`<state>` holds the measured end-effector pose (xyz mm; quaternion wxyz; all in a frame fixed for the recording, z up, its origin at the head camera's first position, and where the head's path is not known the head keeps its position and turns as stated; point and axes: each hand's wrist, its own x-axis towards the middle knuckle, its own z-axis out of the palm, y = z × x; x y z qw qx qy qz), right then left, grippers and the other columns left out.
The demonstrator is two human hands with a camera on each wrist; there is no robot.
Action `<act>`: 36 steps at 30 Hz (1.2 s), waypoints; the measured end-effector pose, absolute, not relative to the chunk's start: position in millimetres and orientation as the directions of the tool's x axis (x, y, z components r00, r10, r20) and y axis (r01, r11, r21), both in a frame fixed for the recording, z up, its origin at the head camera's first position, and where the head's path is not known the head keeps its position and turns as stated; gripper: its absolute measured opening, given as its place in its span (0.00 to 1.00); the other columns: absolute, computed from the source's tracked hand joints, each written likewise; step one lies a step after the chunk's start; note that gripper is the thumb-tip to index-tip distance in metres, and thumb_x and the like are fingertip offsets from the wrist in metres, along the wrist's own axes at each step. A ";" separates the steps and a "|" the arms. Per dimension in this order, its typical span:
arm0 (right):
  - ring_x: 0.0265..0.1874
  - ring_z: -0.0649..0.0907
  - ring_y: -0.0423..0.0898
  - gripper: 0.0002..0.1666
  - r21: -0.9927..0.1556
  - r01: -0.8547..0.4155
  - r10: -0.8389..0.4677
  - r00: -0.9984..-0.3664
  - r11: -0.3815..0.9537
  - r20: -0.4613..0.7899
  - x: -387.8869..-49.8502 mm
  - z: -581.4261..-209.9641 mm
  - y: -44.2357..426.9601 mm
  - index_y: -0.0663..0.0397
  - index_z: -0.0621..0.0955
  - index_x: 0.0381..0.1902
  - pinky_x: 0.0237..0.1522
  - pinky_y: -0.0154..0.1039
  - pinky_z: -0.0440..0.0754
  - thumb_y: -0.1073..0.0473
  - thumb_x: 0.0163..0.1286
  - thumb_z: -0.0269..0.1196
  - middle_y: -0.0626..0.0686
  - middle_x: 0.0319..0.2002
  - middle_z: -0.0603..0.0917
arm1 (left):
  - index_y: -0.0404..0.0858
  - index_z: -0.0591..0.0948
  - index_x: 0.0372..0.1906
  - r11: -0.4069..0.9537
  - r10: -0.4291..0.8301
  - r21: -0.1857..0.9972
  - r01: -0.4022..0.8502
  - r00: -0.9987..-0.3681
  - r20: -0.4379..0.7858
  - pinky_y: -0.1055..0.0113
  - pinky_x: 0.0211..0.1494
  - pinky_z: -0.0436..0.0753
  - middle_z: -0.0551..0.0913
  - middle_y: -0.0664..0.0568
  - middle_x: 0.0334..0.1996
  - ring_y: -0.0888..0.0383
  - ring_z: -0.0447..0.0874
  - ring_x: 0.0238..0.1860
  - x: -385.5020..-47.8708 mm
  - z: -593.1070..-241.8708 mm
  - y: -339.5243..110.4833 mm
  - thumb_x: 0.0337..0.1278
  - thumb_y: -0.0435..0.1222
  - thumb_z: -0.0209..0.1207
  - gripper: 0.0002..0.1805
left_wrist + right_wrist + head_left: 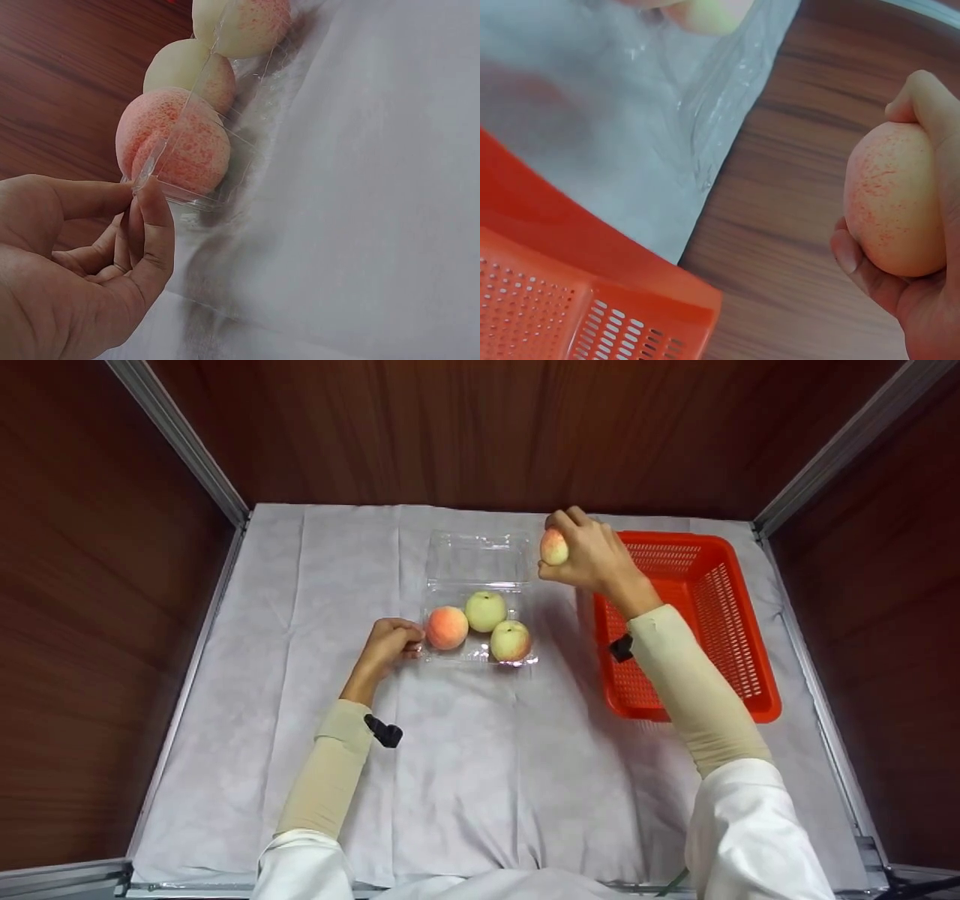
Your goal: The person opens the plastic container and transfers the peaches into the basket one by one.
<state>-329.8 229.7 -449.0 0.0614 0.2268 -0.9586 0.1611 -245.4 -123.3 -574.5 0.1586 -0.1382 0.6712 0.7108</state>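
My left hand [392, 643] pinches the left rim of a clear plastic clamshell box [478, 652] between thumb and fingertips. Its lid [478, 556] lies folded back, away from me. Three peaches sit in the box: a pink-orange peach [447, 628] beside my left fingers, a pale green-yellow peach [486, 610] behind, and a pale peach with a red blush [510, 641] at the right. In the air between box and basket, my right hand [592, 551] grips another peach [897, 199], yellow with pink speckles, its fingers curled round it.
A red perforated plastic basket [763, 682] stands at the right, under my right forearm; the part of it I see holds nothing. A creased whitish cloth [465, 765] covers the table. Brown wood-grain panels [465, 435] with metal frame edges enclose the back and sides.
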 end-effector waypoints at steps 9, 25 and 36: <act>0.38 0.86 0.63 0.35 -0.283 -0.435 -0.386 -0.897 0.855 0.215 -328.9 -450.2 242.9 0.50 0.77 0.59 0.37 0.58 0.90 0.45 0.55 0.73 0.57 0.50 0.79 | 0.27 0.83 0.44 -0.045 0.037 0.909 -0.413 -0.910 -0.412 0.75 0.28 0.86 0.82 0.52 0.26 0.65 0.81 0.22 -244.0 -573.4 -123.4 0.67 0.24 0.58 0.06; 0.39 0.85 0.63 0.34 -0.325 -0.389 -0.325 -0.916 0.862 0.235 -330.6 -450.3 262.7 0.49 0.77 0.60 0.41 0.59 0.90 0.44 0.58 0.72 0.58 0.51 0.79 | 0.23 0.81 0.48 -0.044 0.036 0.904 -0.425 -0.905 -0.423 0.74 0.28 0.86 0.81 0.53 0.26 0.65 0.80 0.22 -245.0 -576.4 -125.4 0.68 0.24 0.58 0.09; 0.39 0.85 0.63 0.35 -0.318 -0.355 -0.290 -0.928 0.879 0.233 -332.2 -451.4 280.1 0.51 0.77 0.61 0.43 0.61 0.89 0.44 0.59 0.72 0.59 0.52 0.80 | 0.23 0.82 0.48 -0.035 0.024 0.903 -0.429 -0.903 -0.428 0.74 0.28 0.85 0.82 0.54 0.25 0.65 0.80 0.22 -245.8 -576.0 -124.5 0.67 0.24 0.58 0.09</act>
